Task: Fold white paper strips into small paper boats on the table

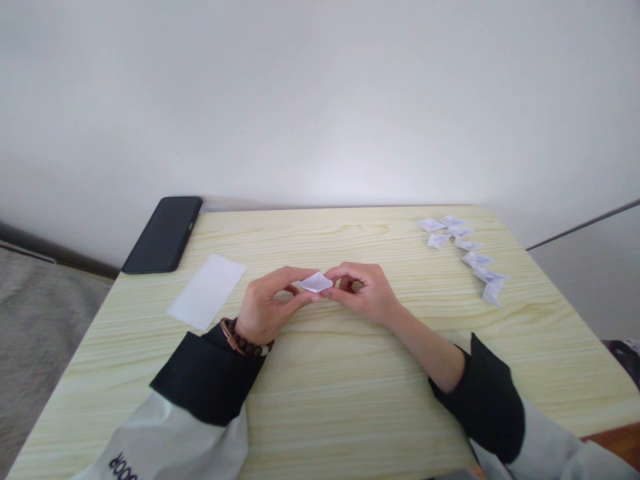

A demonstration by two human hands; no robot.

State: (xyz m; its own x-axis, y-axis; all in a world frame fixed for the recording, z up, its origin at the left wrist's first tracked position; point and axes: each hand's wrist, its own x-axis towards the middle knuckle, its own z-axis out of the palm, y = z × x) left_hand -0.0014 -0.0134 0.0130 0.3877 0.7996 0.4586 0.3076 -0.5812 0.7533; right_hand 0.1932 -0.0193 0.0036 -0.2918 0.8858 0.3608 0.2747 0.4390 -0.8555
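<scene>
A small folded white paper piece [316, 282] is held just above the middle of the light wooden table [350, 393]. My left hand [270, 307] pinches its left side between thumb and fingers; a beaded bracelet sits on that wrist. My right hand [363, 290] pinches its right side, fingers curled. Both forearms rest on the table in dark cuffs.
A flat white paper strip [207, 291] lies left of my hands. A black phone [164, 233] lies at the table's far left corner, overhanging the edge. Several small folded paper pieces [467, 250] are scattered at the far right. A plain wall stands behind.
</scene>
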